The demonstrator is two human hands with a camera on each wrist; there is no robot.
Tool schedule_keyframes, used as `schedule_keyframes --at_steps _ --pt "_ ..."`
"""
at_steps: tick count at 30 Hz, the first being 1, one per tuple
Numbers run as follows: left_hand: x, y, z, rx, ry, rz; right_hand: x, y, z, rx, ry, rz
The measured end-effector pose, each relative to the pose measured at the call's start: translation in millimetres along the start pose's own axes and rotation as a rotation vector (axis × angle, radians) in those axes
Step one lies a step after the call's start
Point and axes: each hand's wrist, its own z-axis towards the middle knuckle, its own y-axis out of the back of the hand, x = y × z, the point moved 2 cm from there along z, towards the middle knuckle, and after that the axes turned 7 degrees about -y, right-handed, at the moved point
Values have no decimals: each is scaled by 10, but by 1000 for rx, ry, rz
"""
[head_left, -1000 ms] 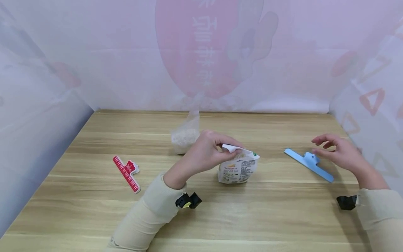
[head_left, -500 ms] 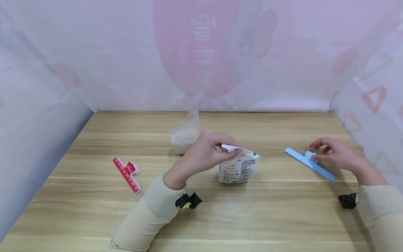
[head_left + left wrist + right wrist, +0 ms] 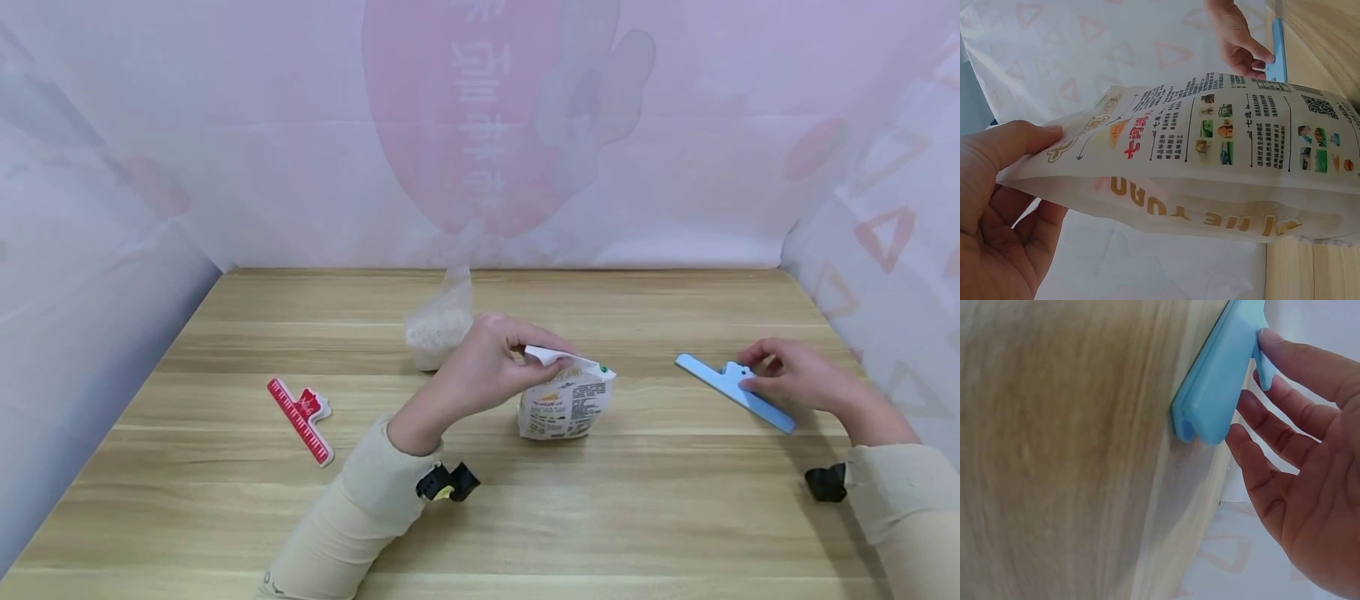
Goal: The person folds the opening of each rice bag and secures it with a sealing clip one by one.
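My left hand (image 3: 498, 357) pinches the folded top edge of a white printed food bag (image 3: 566, 404), which stands upright on the wooden table. In the left wrist view, the thumb lies on the bag's printed face (image 3: 1166, 128) and the other fingers are behind it. At the right, my right hand (image 3: 806, 375) has its thumb and fingers about the handle of a light blue bag clip (image 3: 735, 390). The right wrist view shows the thumb tip on the handle of the blue clip (image 3: 1225, 375), with fingertips on its other side and its long bar low over the wood.
On the left of the table (image 3: 465, 533) lies a red bag clip (image 3: 302, 421) with a piano-key pattern. Behind my left hand stands a clear bag with pale contents (image 3: 437, 333). Printed white sheeting (image 3: 300, 167) walls the back and both sides.
My right hand has moved slightly left and down onto the blue clip, its thumb and fingers closing about the handle. My left hand and the white bag have stayed in place.
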Motion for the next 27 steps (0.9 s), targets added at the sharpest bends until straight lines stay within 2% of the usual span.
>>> schedule_keyframes --at_steps 7,22,27 --pt "18 0 2 -4 -11 -12 20 -12 -4 4 6 -4" --pt "33 38 -25 -16 24 -14 118 3 -14 -28 73 22" --pt "35 57 -25 -16 22 5 143 0 10 -28 64 1"
